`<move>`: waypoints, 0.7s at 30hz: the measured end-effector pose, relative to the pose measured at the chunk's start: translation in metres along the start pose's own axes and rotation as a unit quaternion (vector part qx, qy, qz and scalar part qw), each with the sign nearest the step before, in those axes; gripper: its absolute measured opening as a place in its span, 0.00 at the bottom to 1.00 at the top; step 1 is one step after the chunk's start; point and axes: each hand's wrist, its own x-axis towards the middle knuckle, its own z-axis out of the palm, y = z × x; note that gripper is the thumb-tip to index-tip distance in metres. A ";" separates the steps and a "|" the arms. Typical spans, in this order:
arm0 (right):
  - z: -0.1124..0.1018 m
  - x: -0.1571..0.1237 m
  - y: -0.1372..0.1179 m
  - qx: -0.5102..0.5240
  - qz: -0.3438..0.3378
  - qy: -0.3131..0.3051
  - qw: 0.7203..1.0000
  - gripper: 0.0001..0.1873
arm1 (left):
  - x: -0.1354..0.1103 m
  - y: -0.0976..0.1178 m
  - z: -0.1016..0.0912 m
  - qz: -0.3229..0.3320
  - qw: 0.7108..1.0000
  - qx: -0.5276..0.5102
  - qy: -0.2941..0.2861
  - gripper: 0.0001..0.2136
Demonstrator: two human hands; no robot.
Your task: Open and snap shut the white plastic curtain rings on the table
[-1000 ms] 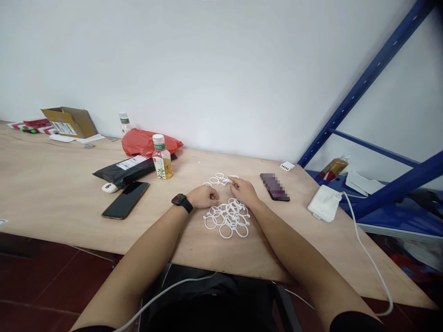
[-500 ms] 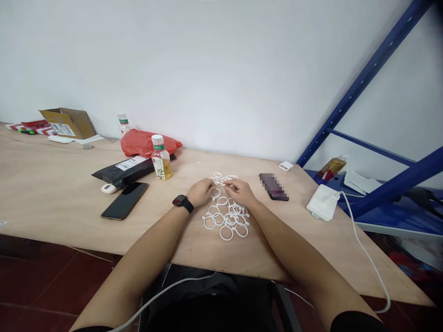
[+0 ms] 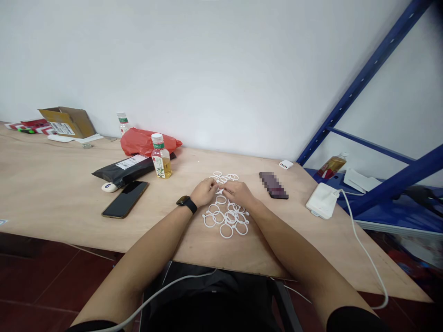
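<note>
My left hand [image 3: 205,191], with a black watch on the wrist, and my right hand [image 3: 237,192] meet fingertip to fingertip over the middle of the table. Both are closed in a pinch on a white plastic ring [image 3: 219,191], which is partly hidden by the fingers. Several more white rings [image 3: 226,230], each with a small knob, lie loosely overlapping on the wood nearer to me. A smaller group of the same rings [image 3: 232,177] rests just beyond my fingers.
On the left are a dark phone [image 3: 125,200], a black mailing bag [image 3: 121,170], a drink bottle [image 3: 161,157] and a red plastic bag [image 3: 136,142]. To the right lie another phone [image 3: 278,192], a white charger with a cable [image 3: 321,201] and a blue metal frame [image 3: 360,76].
My hands have come together, the right one moving left until the fingertips meet at a ring. The loose rings nearer to me keep their places.
</note>
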 end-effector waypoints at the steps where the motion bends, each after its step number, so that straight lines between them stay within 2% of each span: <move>1: 0.000 -0.001 0.000 0.008 0.018 0.007 1.000 0.11 | 0.000 0.003 -0.001 0.010 1.000 -0.023 0.004 0.10; 4: -0.001 -0.003 0.000 0.009 0.070 0.023 0.997 0.09 | -0.002 0.010 -0.005 0.030 0.994 -0.100 -0.007 0.13; 7: -0.002 -0.004 -0.001 -0.024 0.084 0.011 0.996 0.11 | -0.003 0.013 -0.005 0.009 0.991 -0.131 -0.034 0.13; 11: -0.003 -0.003 -0.004 -0.033 0.062 0.003 0.998 0.11 | -0.003 0.009 -0.002 -0.002 0.993 -0.113 -0.021 0.11; 13: -0.005 -0.003 -0.005 0.001 0.053 0.020 0.998 0.09 | -0.002 0.007 -0.001 0.006 0.994 -0.106 -0.028 0.11; 16: -0.006 -0.003 -0.006 0.057 0.047 0.049 0.996 0.16 | -0.002 0.008 0.000 0.018 0.995 -0.096 -0.026 0.10; 21: -0.004 -0.004 -0.004 0.098 0.039 0.046 0.993 0.15 | -0.003 0.013 -0.001 0.019 0.998 -0.062 -0.024 0.09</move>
